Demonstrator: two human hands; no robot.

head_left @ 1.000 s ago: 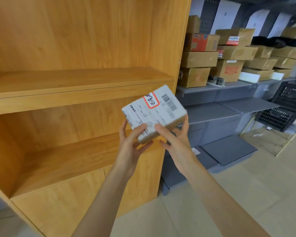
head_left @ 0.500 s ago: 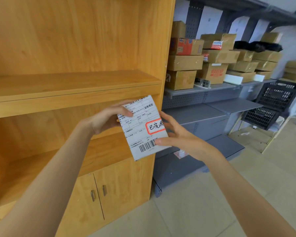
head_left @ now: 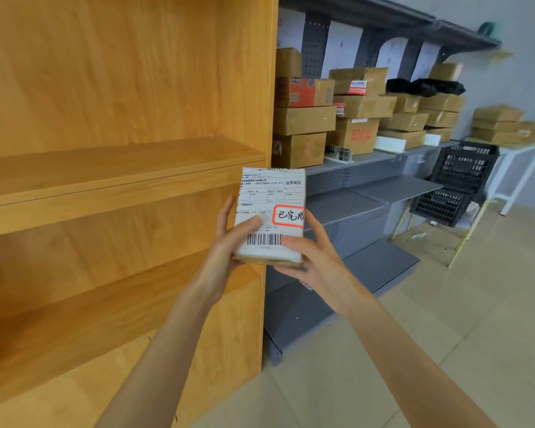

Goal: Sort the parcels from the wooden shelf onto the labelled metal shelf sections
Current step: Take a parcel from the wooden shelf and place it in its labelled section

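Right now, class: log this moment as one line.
left hand: grips parcel | right hand: grips parcel | metal shelf: ahead

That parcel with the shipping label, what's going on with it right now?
A person holds the small parcel in both hands, label facing up. The left hand grips its left side with the thumb on the label, and the right hand grips the lower right corner. It is held in front of the wooden shelf, whose visible boards hold no parcels. The metal shelf to the right already carries stacked cardboard boxes.
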